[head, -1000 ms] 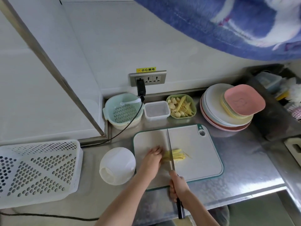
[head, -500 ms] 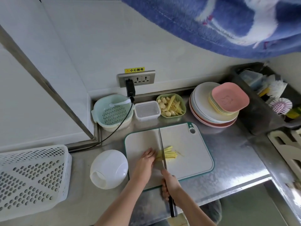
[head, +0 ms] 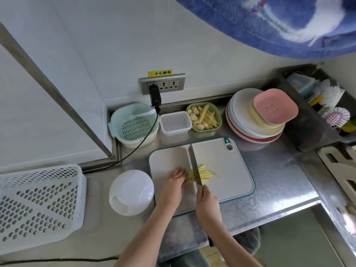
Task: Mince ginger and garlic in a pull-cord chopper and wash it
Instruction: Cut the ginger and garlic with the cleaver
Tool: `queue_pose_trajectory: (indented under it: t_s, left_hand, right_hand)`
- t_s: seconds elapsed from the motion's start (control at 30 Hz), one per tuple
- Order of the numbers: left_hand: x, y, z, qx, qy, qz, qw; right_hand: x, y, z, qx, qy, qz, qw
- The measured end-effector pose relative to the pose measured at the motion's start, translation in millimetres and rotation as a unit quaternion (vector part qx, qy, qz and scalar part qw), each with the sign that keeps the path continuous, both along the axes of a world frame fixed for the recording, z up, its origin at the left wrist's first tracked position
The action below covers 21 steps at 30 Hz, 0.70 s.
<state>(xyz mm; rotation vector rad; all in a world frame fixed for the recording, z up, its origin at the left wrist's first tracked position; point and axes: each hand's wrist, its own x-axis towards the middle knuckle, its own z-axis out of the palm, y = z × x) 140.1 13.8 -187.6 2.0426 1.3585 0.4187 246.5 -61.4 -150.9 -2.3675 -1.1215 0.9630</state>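
Now cutting ginger. Left hand (head: 176, 179) fingers curled down, tips pressing on the left end of the ginger sticks (head: 200, 175) to keep them in place. Right hand (head: 207, 202) fingers wrapped tight round the knife (head: 195, 166) handle, with the handle end poking out below the wrist. Blade running away from the body, up the middle of the cutting board (head: 227, 170), lying right across the yellow sticks.

Sticks lying sideways, left to right, so the blade crosses their long way. Left fingertips just beside the blade on its left. Loose ends of the sticks sticking out on the blade's right. Left hand nearer the ginger; right hand closer to the body, behind the sticks. Next cut probably a bit to the left, so those left fingertips need to slide back first or risk a nick.

Just left of the board, a white round thing on its side on the desk (head: 279, 180), most likely the chopper bowl (head: 133, 191); not in use yet. Farther back, a green dish (head: 204, 116) with garlic cloves and more ginger strips, beside a clear box (head: 175, 123) and a pale strainer bowl (head: 134, 124). Plates (head: 256, 118) stacked at the back right. White basket (head: 38, 205) at the far left.
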Motion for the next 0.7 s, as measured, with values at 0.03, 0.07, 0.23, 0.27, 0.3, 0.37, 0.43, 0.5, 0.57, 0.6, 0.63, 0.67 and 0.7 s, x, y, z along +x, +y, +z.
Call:
queue_pose_trajectory:
  t_s: [0.03,0.07,0.23,0.27,0.3,0.37,0.43,0.5,0.57,0.6,0.63,0.67,0.7]
  left_hand:
    - [0.1,-0.1,-0.4,0.001,0.001,-0.002,1.000]
    - [-0.1,0.0,-1.0,0.001,0.001,-0.004,1.000]
    - [-0.5,3.6,0.7,-0.007,-0.010,-0.009,1.000]
    - [-0.3,3.0,0.6,-0.010,-0.009,-0.009,1.000]
    - [-0.3,2.3,0.7,-0.012,-0.008,-0.008,1.000]
    - [-1.1,1.7,-0.4,-0.010,-0.007,-0.003,1.000]
    - [-1.0,1.3,-1.3,-0.013,-0.006,0.003,1.000]
    - [-0.1,0.3,1.6,-0.014,0.006,0.004,1.000]
    - [0.0,0.5,3.9,0.020,0.038,-0.003,0.999]
    - [-0.1,1.2,4.8,0.044,0.055,-0.007,0.997]
    - [0.7,2.2,6.6,0.062,0.070,-0.008,0.996]
    - [2.8,2.9,9.5,0.068,0.083,-0.004,0.994]
    - [5.2,3.8,12.4,0.067,0.098,0.000,0.993]
  right_hand:
    - [0.0,-0.2,-3.1,-0.004,-0.001,-0.004,1.000]
    - [0.3,-0.2,-5.7,-0.006,-0.002,-0.005,1.000]
    - [4.3,12.2,-7.6,-0.014,0.006,0.001,1.000]
    - [4.6,13.8,-7.1,-0.015,0.005,0.003,1.000]
    - [4.4,14.8,-7.1,-0.014,0.007,0.003,1.000]
    - [3.4,17.5,-7.2,-0.012,0.011,0.006,1.000]
    - [7.4,18.4,-4.1,-0.006,0.031,0.005,1.000]
    - [18.8,16.2,1.6,0.012,0.054,0.000,0.998]
    - [33.0,8.5,8.2,0.033,0.058,-0.001,0.998]
    - [39.3,3.1,10.9,0.045,0.060,-0.007,0.997]
    - [44.8,-2.4,13.0,0.056,0.063,-0.017,0.996]
    - [49.7,-7.2,14.7,0.064,0.067,-0.029,0.995]
    - [53.1,-10.0,15.9,0.070,0.072,-0.039,0.994]
